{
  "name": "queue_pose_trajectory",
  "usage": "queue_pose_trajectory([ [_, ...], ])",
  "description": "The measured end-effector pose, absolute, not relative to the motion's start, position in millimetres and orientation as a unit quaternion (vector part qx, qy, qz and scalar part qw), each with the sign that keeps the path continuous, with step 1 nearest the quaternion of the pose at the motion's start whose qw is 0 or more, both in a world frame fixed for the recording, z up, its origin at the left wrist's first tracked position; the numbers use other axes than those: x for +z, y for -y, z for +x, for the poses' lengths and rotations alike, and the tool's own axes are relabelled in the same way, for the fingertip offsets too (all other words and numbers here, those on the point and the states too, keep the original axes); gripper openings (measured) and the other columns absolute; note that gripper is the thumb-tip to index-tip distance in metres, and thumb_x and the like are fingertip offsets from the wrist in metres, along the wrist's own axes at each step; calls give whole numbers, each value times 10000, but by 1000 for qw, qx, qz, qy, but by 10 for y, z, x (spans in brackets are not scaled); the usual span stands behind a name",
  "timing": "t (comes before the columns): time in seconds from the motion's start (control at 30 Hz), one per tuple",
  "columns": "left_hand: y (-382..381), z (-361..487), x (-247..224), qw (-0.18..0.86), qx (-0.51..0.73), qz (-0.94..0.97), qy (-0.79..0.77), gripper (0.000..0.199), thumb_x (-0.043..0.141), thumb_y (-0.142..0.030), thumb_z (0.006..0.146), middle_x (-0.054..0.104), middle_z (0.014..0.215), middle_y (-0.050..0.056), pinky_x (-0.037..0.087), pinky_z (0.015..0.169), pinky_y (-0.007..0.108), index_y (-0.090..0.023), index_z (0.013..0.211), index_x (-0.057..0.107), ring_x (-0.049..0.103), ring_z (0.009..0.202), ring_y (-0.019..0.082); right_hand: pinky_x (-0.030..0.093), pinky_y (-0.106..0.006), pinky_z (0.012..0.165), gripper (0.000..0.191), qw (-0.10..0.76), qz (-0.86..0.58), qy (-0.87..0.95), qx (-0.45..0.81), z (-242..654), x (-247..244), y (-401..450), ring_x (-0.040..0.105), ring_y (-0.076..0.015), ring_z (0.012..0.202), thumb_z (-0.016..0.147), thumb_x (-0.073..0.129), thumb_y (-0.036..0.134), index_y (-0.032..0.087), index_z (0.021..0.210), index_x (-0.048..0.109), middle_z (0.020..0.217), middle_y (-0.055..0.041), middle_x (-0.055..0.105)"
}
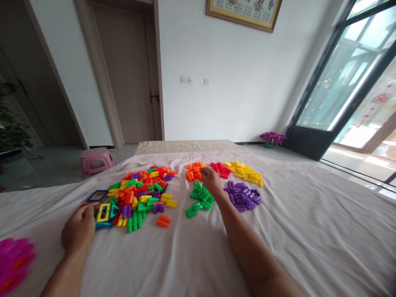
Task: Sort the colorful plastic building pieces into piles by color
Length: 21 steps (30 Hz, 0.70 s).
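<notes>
At centre, partly hiding orange blocks with right hand; lower left, touching plastic frames, beside mixed blocks, with left hand (cannot tell either grip, apart or clamped).

The right hand hid part of the far orange blocks, and whether its curled fingers gripped a piece could not be told, just as the left hand concealed its own grasp beside the frame-shaped pieces. At near left, a pink object was blurred and cut by the edge, which also cropped the plant farther back. The far framed picture lost its top, its small writing unreadable.
</notes>
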<state>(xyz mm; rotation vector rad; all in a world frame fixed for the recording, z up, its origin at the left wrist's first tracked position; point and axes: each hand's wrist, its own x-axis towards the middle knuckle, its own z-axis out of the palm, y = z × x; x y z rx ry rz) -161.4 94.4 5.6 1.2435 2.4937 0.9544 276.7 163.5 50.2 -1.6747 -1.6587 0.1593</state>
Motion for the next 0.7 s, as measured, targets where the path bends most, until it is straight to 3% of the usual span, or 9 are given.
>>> queue_pose_trajectory([
  [0.1, -946, -1622, 39, 97, 324, 423, -841, 623, 280, -570, 937, 735, 1116, 130, 483, 774, 384, -245, 1247, 713, 643, 900, 300, 468, -226, 780, 279, 357, -590, 718, 99, 2513, 520, -1548, 685, -172, 892, 886, 531, 152, 203, 1008, 777, 946, -31, 767],
  [0.2, -956, -1639, 16, 95, 322, 422, -842, 615, 280, -561, 938, 738, 1110, 124, 477, 770, 375, -248, 1245, 712, 638, 887, 291, 479, -220, 791, 253, 281, -540, 782, 133, 2225, 539, -1411, 700, -163, 910, 896, 597, 202, 230, 1074, 774, 1020, -24, 778],
  [0.27, -968, -1652, 0, 92, 325, 423, -841, 603, 284, -543, 938, 741, 1104, 119, 473, 770, 369, -249, 1242, 713, 634, 887, 288, 488, -236, 791, 233, 216, -531, 809, 128, 2067, 529, -1319, 704, -180, 922, 895, 660, 316, 244, 1086, 773, 1037, -31, 775],
  [0.4, -993, -1681, -33, 82, 331, 425, -839, 588, 305, -538, 930, 746, 1073, 111, 466, 735, 359, -253, 1226, 726, 619, 826, 275, 510, -309, 821, 413, 112, -529, 839, 67, 1876, 437, -1196, 686, -254, 1019, 848, 711, 548, 239, 1119, 757, 1088, -76, 747],
  [0.53, -990, -1692, -36, 71, 338, 425, -837, 570, 333, -534, 920, 746, 979, 102, 451, 679, 345, -258, 1194, 749, 586, 736, 254, 512, -330, 808, 374, 73, -524, 848, 40, 1821, 379, -1159, 673, -271, 1051, 861, 683, 483, 212, 1114, 734, 1141, -106, 712],
  [0.7, -978, -1691, -35, 67, 342, 428, -834, 554, 343, -516, 922, 748, 969, 99, 430, 643, 329, -248, 1183, 752, 570, 715, 240, 484, -301, 779, 390, 82, -554, 825, 76, 1892, 440, -1168, 683, -244, 1032, 836, 660, 311, 240, 1219, 654, 1165, -76, 719],
])
